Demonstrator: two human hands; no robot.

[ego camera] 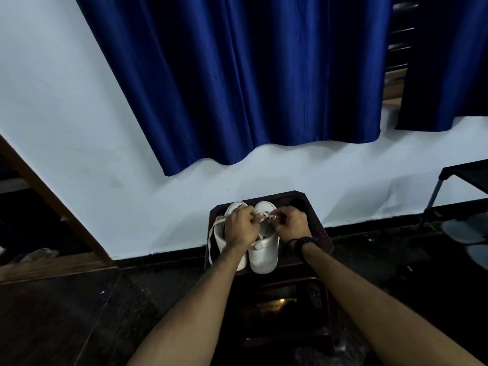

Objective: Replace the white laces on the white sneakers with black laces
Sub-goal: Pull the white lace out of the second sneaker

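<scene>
Indoors: dark stool bearing sneakers, white wall behind.

Smooth white sneakers, flat woven white laces, glossy dark stool, satiny blue curtain

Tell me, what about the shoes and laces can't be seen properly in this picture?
All in the head view:
- Eyelets of the right sneaker: covered by the left hand and right hand.
- How far its white lace is undone: too small and blurred.
- Left sneaker: mostly behind the left hand and forearm.
- Black laces: none visible; the dark stool could mask them.
- Shapes on the floor at the picture's edges: cut off and dim.
</scene>
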